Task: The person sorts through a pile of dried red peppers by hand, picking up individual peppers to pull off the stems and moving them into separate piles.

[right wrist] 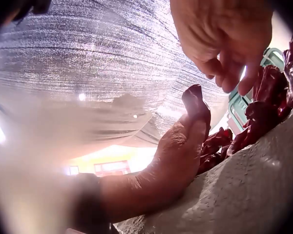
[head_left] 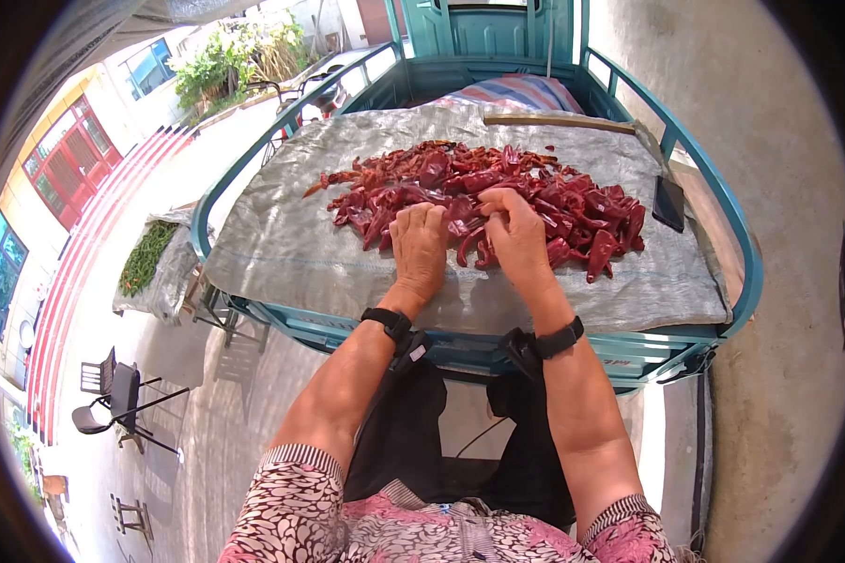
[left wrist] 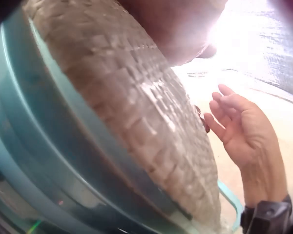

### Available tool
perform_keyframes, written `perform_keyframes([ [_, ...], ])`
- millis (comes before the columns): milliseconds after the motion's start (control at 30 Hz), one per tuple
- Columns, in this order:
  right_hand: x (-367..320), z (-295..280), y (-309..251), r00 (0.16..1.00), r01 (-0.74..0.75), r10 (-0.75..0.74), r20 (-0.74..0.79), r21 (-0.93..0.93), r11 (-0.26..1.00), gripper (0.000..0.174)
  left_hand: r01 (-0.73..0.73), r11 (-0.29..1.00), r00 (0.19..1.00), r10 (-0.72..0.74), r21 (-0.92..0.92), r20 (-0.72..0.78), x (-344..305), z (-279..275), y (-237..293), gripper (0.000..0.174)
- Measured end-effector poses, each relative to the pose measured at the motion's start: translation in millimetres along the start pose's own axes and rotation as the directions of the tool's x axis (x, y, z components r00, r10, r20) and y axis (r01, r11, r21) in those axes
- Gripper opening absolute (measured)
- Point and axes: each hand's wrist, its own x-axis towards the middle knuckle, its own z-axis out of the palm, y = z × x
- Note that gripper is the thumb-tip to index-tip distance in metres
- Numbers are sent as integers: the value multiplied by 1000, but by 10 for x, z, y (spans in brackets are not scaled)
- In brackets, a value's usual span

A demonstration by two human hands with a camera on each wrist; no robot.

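Observation:
A pile of dried red chilies (head_left: 498, 192) lies spread on a grey woven sack (head_left: 291, 244) over the teal cart bed (head_left: 737, 253). Both hands work at the pile's near edge. My left hand (head_left: 418, 246) rests on the sack with its fingertips among the chilies; the right wrist view shows this left hand (right wrist: 183, 146) pinching a red chili (right wrist: 195, 97). My right hand (head_left: 514, 230) sits just to its right, fingers bent loosely over the chilies. The left wrist view shows the right hand (left wrist: 239, 131) with relaxed fingers that hold nothing.
A dark flat phone-like object (head_left: 668, 202) lies on the sack at the right. A wooden stick (head_left: 559, 120) and striped cloth (head_left: 521, 92) sit at the far end. Green chilies on a sack (head_left: 145, 258) and chairs (head_left: 113, 399) stand on the ground to the left.

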Motion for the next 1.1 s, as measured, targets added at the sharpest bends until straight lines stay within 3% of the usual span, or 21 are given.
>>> perform_keyframes([
  [67,40,8,83,988,50,-68,-139,-131,990,24,194,979,980,-196,59,40,5,10,15,33],
  [100,58,-12,78,978,75,-115,-175,-217,973,24,164,987,982,-163,-3,-92,0,26,-2,35],
  [167,113,-45,81,961,100,-188,-202,-380,920,23,235,953,969,-245,-190,-33,-23,68,-11,40],
  [267,266,-27,125,954,158,-264,-139,-516,842,23,291,902,954,-297,-318,32,-17,8,20,42],
  [433,612,127,238,988,148,-146,59,-671,727,25,319,918,948,-315,-236,56,-17,25,24,36],
  [533,820,329,323,982,181,-60,182,-783,595,26,302,922,953,-295,-244,65,-30,44,13,33],
  [567,884,361,342,969,230,-37,244,-836,499,37,299,922,954,-295,-244,57,-33,53,10,33],
  [667,1030,529,422,916,301,92,391,-819,488,38,318,916,948,-310,-244,70,-37,57,11,34],
  [800,1062,724,503,896,281,187,402,-841,461,28,327,910,945,-317,-256,80,-41,59,18,34],
  [833,1065,738,534,885,330,165,436,-836,439,26,332,907,943,-320,-259,89,-42,53,18,34],
  [967,1093,790,667,904,287,140,403,-817,499,21,311,910,950,-307,-273,58,-48,77,2,34],
  [1067,1139,779,886,905,365,-1,425,-776,515,16,354,893,935,-338,-279,105,-36,27,16,34],
  [1100,1150,757,846,930,321,-30,367,-767,556,15,351,893,936,-336,-281,103,-33,36,11,34],
])
